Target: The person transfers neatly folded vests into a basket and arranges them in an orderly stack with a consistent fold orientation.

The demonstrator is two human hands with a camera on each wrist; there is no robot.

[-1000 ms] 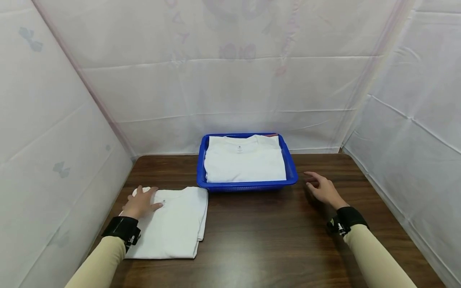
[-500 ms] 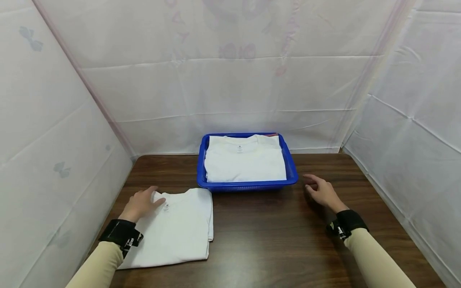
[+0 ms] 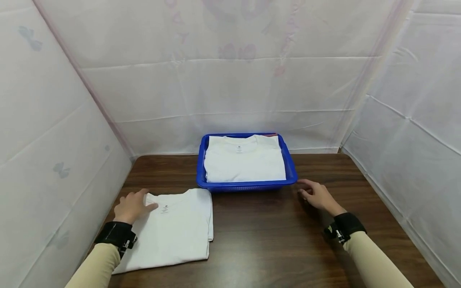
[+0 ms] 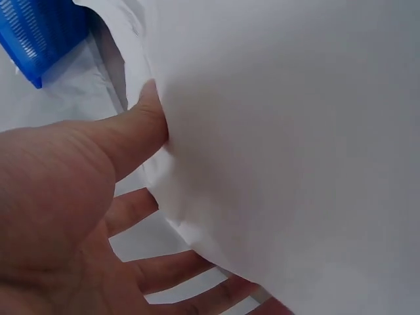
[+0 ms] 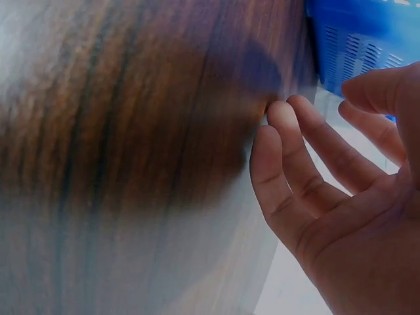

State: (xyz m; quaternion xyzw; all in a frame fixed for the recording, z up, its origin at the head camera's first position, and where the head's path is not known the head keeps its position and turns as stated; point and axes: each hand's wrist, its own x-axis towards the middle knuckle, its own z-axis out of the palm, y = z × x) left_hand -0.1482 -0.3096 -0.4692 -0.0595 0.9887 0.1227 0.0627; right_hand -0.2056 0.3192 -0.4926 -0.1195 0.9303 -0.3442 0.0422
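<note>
A folded white T-shirt (image 3: 176, 232) lies on the table's left part, its neckline facing the back. My left hand (image 3: 130, 206) holds its left edge beside the collar. In the left wrist view the thumb lies over the cloth (image 4: 275, 131) and the fingertips of that hand pass behind its edge. My right hand (image 3: 319, 196) is at the front right corner of a blue plastic basket (image 3: 248, 186), fingers loosely bent and holding nothing. In the right wrist view its fingertips are low near the table. Another folded white T-shirt (image 3: 248, 162) lies in the basket.
The dark wooden table (image 3: 259, 240) meets a white cloth wall (image 3: 230, 92) at the back. Similar cloth walls rise on the left and right. A small reddish item (image 3: 271, 135) shows at the basket's back rim.
The T-shirt first shifted right and turned slightly; since then my left hand has moved left along with its left edge. My right hand has come slightly closer to the basket's corner.
</note>
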